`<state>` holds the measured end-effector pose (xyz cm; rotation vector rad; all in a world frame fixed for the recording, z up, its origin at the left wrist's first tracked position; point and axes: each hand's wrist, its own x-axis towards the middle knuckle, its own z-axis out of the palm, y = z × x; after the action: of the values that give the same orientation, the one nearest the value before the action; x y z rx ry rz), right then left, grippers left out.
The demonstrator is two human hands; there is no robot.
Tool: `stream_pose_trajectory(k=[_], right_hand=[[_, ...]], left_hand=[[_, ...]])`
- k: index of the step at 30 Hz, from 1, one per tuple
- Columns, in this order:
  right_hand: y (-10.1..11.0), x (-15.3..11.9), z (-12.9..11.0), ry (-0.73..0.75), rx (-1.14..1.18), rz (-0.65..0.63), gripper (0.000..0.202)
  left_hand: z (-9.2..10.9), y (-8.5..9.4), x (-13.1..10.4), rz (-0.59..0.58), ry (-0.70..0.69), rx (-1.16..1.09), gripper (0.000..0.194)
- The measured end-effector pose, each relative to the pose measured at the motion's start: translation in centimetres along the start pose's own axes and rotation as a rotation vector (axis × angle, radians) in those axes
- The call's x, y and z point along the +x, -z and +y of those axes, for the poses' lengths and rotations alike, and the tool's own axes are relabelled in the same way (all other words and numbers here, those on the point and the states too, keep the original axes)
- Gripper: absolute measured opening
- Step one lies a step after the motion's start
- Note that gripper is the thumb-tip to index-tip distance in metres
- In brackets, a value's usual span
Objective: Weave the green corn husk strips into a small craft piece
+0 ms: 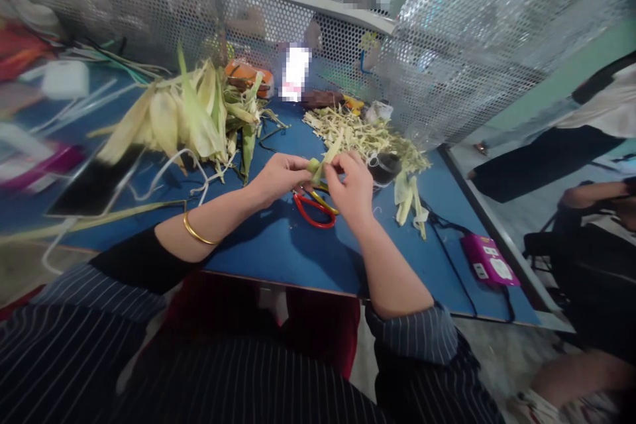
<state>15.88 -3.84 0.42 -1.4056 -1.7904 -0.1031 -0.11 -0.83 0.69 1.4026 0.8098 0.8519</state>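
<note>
Over the middle of the blue table [278,248], my left hand [284,177] pinches a small pale-green folded piece of corn husk [313,165] between thumb and fingers. My right hand [352,187] is closed on a husk strip [332,148] right beside it, whose end sticks up past the fingers. Whether the strip and the folded piece are joined I cannot tell. Just below both hands lies a pair of scissors [315,220] with red and yellow handles, the blades hidden. A large bunch of corn husks [186,116] lies to the left of my hands.
Shredded husk [365,132] is heaped behind my right hand, near a dark round container [385,170]. A black phone [94,182] with a white cable [161,172] lies left. At right are husk pieces [407,199] and a purple packet [489,260]. A perforated metal screen [437,59] stands behind.
</note>
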Motion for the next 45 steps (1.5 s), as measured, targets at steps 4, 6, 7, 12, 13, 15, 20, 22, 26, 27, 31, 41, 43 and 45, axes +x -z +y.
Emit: stream_pose_trajectory(k=[4,6,7,12,13,15,20,22,26,27,31,41,43,45], right_hand=[[-0.1,0.0,0.2,-0.056,-0.027,-0.031,0.017],[-0.3,0.0,0.3,-0.064,-0.033,-0.037,0.016],[-0.4,-0.1,0.4,-0.069,-0.036,-0.042,0.016],[-0.8,-0.2,0.3,-0.13,-0.032,-0.079,0.021],[-0.6,-0.1,0.3,-0.131,-0.031,-0.102,0.023],[-0.2,0.0,0.2,-0.095,-0.043,-0.157,0.023],[1.5,0.6,0.4,0.061,-0.12,-0.211,0.016],[2.2,0.8,0.4,0.089,-0.119,-0.25,0.016],[3.2,1.1,0.2,-0.047,0.106,-0.345,0.018],[3.3,1.1,0.2,-0.114,0.208,-0.358,0.018],[3.1,1.3,0.6,-0.399,0.591,-0.316,0.019],[1.3,0.9,0.4,-0.547,0.947,-0.096,0.014],[0.8,0.6,0.1,-0.489,0.848,0.017,0.014],[0.5,0.4,-0.2,-0.432,0.787,0.064,0.018]], left_hand=[[0.1,-0.3,-0.2,-0.011,0.023,-0.018,0.012],[-0.1,-0.4,-0.4,-0.001,-0.007,-0.007,0.014],[-0.3,-0.5,-0.4,0.006,-0.023,0.002,0.014],[-1.0,-0.7,-0.3,0.079,-0.074,0.071,0.013],[-1.0,-0.7,-0.2,0.098,-0.077,0.078,0.013],[-0.8,-0.5,0.0,0.138,-0.064,0.078,0.012],[-0.3,0.1,0.3,0.163,0.012,0.057,0.011],[-0.4,0.3,0.4,0.147,0.011,0.057,0.011],[-0.7,0.6,0.7,0.136,-0.055,0.054,0.011],[-0.8,0.6,0.8,0.135,-0.073,0.046,0.009],[-0.7,0.5,0.8,0.168,-0.07,0.001,0.013],[0.1,0.2,0.4,0.274,-0.053,-0.096,0.014],[0.0,0.1,0.5,0.28,-0.05,-0.096,0.014],[-0.2,0.1,0.6,0.275,-0.041,-0.1,0.014]])
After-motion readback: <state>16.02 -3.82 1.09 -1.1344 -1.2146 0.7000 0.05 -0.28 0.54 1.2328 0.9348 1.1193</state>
